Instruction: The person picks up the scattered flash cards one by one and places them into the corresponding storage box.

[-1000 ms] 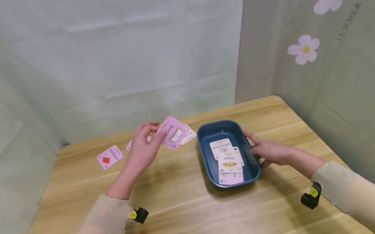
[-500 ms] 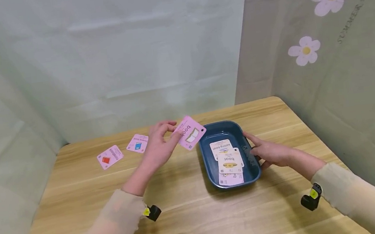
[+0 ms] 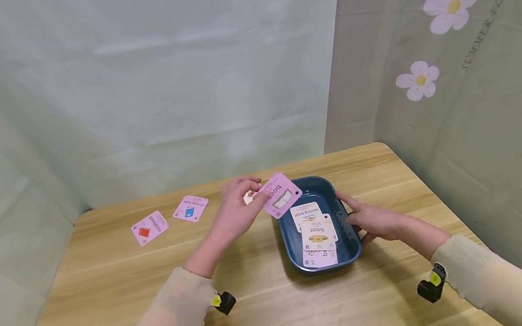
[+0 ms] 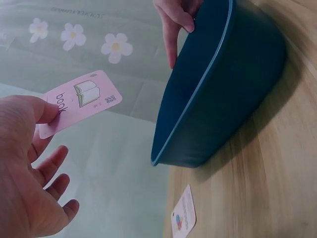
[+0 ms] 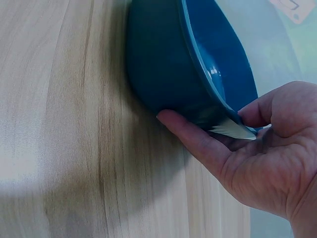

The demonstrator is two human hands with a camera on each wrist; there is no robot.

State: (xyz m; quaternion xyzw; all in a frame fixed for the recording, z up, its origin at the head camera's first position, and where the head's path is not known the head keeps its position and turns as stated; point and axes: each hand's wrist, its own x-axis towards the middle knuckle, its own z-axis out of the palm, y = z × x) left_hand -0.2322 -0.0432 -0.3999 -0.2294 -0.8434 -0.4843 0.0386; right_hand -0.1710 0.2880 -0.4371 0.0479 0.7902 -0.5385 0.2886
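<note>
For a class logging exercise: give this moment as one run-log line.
left hand: pinches book card; right hand: grips blue bin; boat card: in blue bin

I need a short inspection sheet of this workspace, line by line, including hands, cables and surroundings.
Surface: wood-grain table.
Job's things: pink book card, held above the table; blue tray holding boat card, sailing boat card and others; notebook card and Chinese book card on the table, another card near the tray.
Clutter: nothing seen.
Hands: left hand pinches the book card; right hand grips the tray's side.
Cables: nothing seen.
Surroundings: pale backdrop with flower prints; black wrist cameras.
</note>
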